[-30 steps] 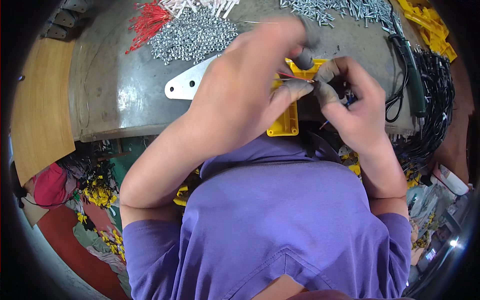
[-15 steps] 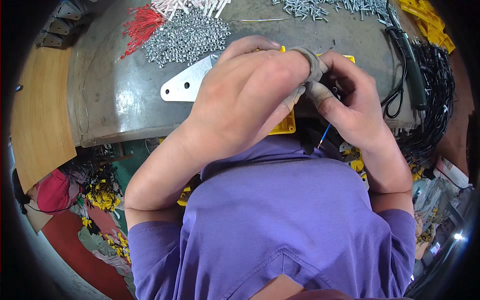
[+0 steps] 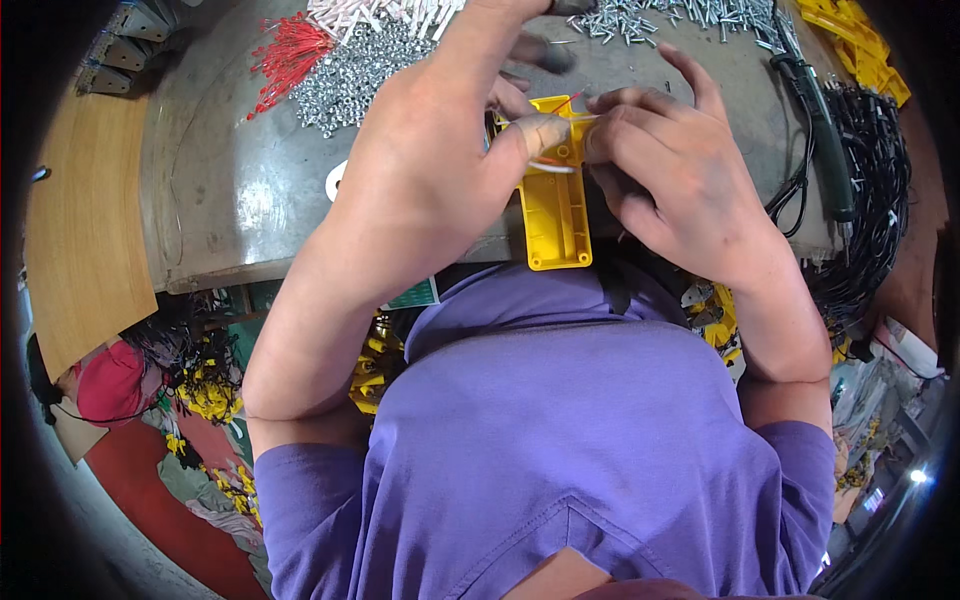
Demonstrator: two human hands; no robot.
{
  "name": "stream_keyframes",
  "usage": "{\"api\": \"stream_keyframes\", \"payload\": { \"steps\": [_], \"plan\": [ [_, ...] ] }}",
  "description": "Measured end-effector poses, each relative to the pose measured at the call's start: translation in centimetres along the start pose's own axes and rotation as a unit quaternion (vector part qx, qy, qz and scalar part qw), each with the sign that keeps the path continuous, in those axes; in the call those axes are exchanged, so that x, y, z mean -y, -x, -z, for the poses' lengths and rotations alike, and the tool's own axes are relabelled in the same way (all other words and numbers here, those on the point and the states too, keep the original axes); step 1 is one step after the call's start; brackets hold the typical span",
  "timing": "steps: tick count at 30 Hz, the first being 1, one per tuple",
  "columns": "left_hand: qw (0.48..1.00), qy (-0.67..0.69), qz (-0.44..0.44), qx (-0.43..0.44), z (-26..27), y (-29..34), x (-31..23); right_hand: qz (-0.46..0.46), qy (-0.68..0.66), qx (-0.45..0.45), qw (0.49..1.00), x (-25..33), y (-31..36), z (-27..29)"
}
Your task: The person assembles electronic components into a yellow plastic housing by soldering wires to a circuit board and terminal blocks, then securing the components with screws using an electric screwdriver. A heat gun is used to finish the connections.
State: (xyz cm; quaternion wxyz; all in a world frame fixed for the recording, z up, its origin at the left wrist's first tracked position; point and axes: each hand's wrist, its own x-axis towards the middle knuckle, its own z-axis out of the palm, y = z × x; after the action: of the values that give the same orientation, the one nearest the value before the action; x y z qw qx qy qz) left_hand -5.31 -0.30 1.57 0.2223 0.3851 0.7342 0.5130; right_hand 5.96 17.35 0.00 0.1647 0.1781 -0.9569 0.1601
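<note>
A long yellow plastic housing lies on the grey metal bench, open side up, right in front of me. My left hand reaches over its far end, thumb and fingers pinching thin wires, one white and one red, at the housing's top. My right hand rests on the housing's right side, fingertips pressing at the same spot. Most of a flat metal plate is hidden under my left hand.
Heaps of small silver nuts, red wire pieces, white connectors and screws lie at the bench's far side. A black-and-green power screwdriver and a bundle of black cables sit on the right. Yellow parts are at the top right.
Both hands have shifted toward the far end of the housing, uncovering its length. My left hand reached further forward and my right hand opened its fingers flatter on the housing.
</note>
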Motion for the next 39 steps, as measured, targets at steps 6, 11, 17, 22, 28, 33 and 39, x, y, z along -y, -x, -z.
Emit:
{"api": "stream_keyframes", "payload": {
  "steps": [6,11,17,22,28,33,39],
  "plan": [
    [0.996,0.036,0.061,-0.048,-1.0,-0.6,0.6,-0.085,-0.161,0.01,0.983,-0.2,0.7,0.4],
    [0.986,0.12,0.074,0.09,-0.8,-1.8,0.3,-0.231,-0.574,-0.125,0.776,0.4,1.0,-0.5],
    [0.997,0.055,0.025,0.041,-1.5,-0.7,-0.6,-0.26,-0.532,-0.141,0.794,-0.6,0.9,0.7],
    [0.994,0.095,0.029,0.049,-1.0,-0.9,-0.1,-0.057,-0.126,-0.043,0.989,-1.6,-0.4,1.4],
    [0.994,0.086,0.019,0.061,-1.6,-0.7,0.1,-0.015,-0.074,-0.049,0.996,-1.6,-0.5,1.3],
    [0.99,0.103,-0.095,0.005,-2.1,-1.2,3.0,-0.09,-0.129,-0.069,0.985,-0.9,-0.1,1.6],
    [0.994,0.059,-0.075,-0.059,-2.5,-0.9,2.9,0.007,-0.116,0.084,0.99,0.8,1.2,3.8]
  ]
}}
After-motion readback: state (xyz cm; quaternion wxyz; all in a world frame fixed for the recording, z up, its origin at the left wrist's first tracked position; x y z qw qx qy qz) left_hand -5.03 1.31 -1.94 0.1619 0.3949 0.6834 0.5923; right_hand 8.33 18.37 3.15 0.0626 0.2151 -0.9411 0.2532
